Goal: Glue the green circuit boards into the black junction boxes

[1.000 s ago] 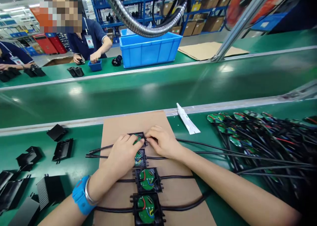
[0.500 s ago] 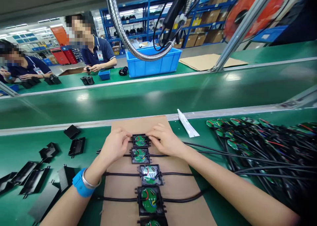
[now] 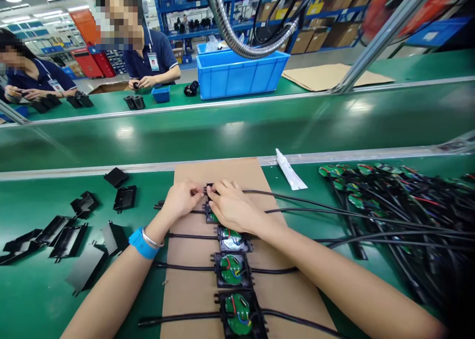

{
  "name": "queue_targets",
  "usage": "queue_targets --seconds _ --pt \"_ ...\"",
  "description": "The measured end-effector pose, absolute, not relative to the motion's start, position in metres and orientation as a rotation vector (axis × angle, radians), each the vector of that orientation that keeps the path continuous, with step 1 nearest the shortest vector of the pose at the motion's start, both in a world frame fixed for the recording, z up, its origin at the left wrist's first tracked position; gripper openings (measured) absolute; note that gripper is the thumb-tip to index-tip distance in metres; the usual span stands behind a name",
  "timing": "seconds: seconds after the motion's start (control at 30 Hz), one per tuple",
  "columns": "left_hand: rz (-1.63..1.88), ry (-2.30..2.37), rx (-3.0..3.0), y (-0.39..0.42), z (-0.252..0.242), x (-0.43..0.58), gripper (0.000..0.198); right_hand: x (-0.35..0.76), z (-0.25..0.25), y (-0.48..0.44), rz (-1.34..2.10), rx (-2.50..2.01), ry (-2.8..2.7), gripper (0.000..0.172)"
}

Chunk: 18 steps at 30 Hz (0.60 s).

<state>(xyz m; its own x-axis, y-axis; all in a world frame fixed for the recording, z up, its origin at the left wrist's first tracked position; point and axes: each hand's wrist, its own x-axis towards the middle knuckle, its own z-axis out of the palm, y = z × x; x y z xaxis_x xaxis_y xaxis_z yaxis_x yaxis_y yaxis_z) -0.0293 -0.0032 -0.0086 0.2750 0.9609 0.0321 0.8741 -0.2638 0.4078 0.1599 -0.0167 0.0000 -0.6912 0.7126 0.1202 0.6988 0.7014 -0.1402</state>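
Note:
A column of black junction boxes with green circuit boards (image 3: pixel 231 268) and black cables lies on a cardboard sheet (image 3: pixel 193 289). My left hand (image 3: pixel 181 199) and my right hand (image 3: pixel 230 207) meet at the farthest box (image 3: pixel 211 215) at the top of the column. The fingertips of both hands pinch that box and its cable end, and my right hand covers most of it. A blue wristband sits on my left wrist.
Loose black plastic covers (image 3: pixel 67 238) lie on the green table at left. A heap of cabled green boards (image 3: pixel 374 200) fills the right. A white tube (image 3: pixel 290 169) lies by the conveyor rail. Across the belt, two people work near a blue crate (image 3: pixel 241 74).
My right hand has slid left over the farthest box until its fingers meet my left hand's. The camera view has shifted, so the boxes now sit lower and further right in the picture.

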Motion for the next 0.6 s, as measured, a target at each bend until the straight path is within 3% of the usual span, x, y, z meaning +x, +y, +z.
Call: queue_targets --seconds 0.23,0.37,0.4,0.43,0.47,0.53,0.6 --pt "0.406 1.663 2.367 -0.021 0.009 -0.027 0.020 0.165 0.014 -0.023 0.092 -1.121 -2.763 0.037" --pt "0.394 1.459 2.458 -0.097 0.024 -0.040 0.028 0.224 0.024 -0.083 0.393 -0.983 -2.668 0.043" --pt "0.337 1.293 2.475 -0.120 0.024 -0.043 0.048 0.240 0.022 -0.103 0.514 -0.974 -2.671 0.054" --pt "0.280 1.213 2.477 -0.142 0.021 -0.046 0.074 0.254 0.019 -0.123 0.558 -1.006 -2.659 0.076" --pt "0.251 1.207 2.466 -0.162 0.018 -0.048 0.083 0.265 0.015 -0.140 0.542 -1.069 -2.634 0.087" --pt "0.173 1.245 2.415 -0.190 0.009 -0.048 0.059 0.278 0.005 -0.167 0.544 -1.154 -2.629 0.071" --pt "0.142 1.291 2.368 -0.199 0.003 -0.047 0.033 0.279 0.000 -0.178 0.569 -1.185 -2.646 0.037"
